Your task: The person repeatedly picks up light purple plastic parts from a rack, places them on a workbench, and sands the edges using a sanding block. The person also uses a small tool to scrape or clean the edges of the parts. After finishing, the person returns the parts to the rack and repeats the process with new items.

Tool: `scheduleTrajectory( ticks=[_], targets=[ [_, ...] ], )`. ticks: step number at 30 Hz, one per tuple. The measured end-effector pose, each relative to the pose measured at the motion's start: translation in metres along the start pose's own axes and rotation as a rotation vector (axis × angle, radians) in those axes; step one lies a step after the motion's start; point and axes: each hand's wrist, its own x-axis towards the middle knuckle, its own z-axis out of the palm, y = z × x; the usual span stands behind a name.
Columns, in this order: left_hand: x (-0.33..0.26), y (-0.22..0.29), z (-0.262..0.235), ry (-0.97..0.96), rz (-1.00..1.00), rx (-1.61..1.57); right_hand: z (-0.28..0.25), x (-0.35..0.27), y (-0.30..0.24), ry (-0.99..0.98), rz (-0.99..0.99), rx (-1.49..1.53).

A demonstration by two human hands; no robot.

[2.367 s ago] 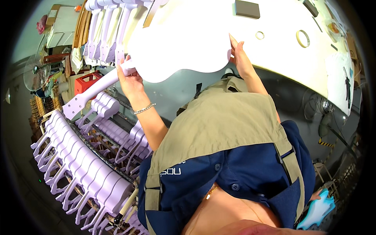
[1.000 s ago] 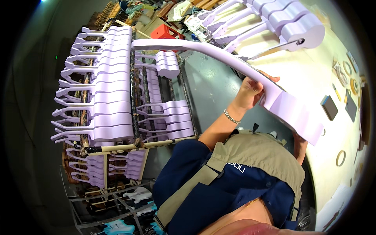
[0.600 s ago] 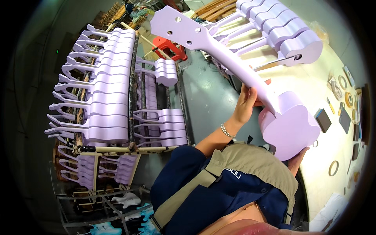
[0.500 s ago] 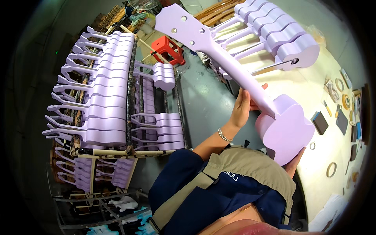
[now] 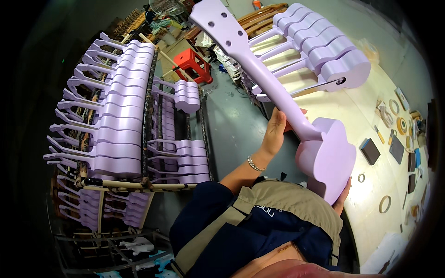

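A lilac ukulele (image 5: 331, 155) without strings is held up before me, its back facing me and its headstock pointing to the far left. Several bare peg holes show in the headstock. My left hand (image 5: 276, 129) wraps the neck just above the body, thumb on the near side and fingers partly behind it. Against the lower right edge of the body rests my right hand (image 5: 343, 197); most of its fingers are hidden behind the instrument.
On my left stands a rack (image 5: 125, 184) packed with lilac ukuleles. More ukuleles (image 5: 320, 44) lie in a row on the pale worktable (image 5: 366, 109) at right, near tape rolls (image 5: 384, 204), a dark sanding block (image 5: 370, 151) and a cutter knife (image 5: 379, 135). A red stool (image 5: 192, 65) stands beyond.
The ukulele has turned, so more of its side shows and its back faces further right. Its body has shifted a little left and both hands have moved with it.
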Motion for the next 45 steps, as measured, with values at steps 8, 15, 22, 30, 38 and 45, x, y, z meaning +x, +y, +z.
scheduleTrajectory(
  ticks=[8,15,22,30,38,45],
  targets=[
    [0.009,0.015,-0.004,-0.054,0.056,-0.266,0.016,0.011,0.032,-0.148,0.161,-0.060],
    [0.004,0.029,-0.013,-0.060,0.154,-0.192,0.014,0.048,0.109,-0.467,0.323,-0.524],
    [-0.022,0.064,-0.040,0.191,0.212,0.000,0.029,0.013,0.067,-0.370,0.801,-0.099],
    [-0.044,0.080,-0.075,0.537,0.306,0.397,0.069,0.011,0.068,-0.402,0.760,-0.300],
    [-0.059,0.082,-0.085,0.569,0.265,0.432,0.090,0.012,0.078,-0.555,0.686,-0.408],
    [-0.040,0.091,-0.066,0.255,0.269,0.193,0.145,0.006,0.039,-0.648,-0.091,-0.612]
  ],
)
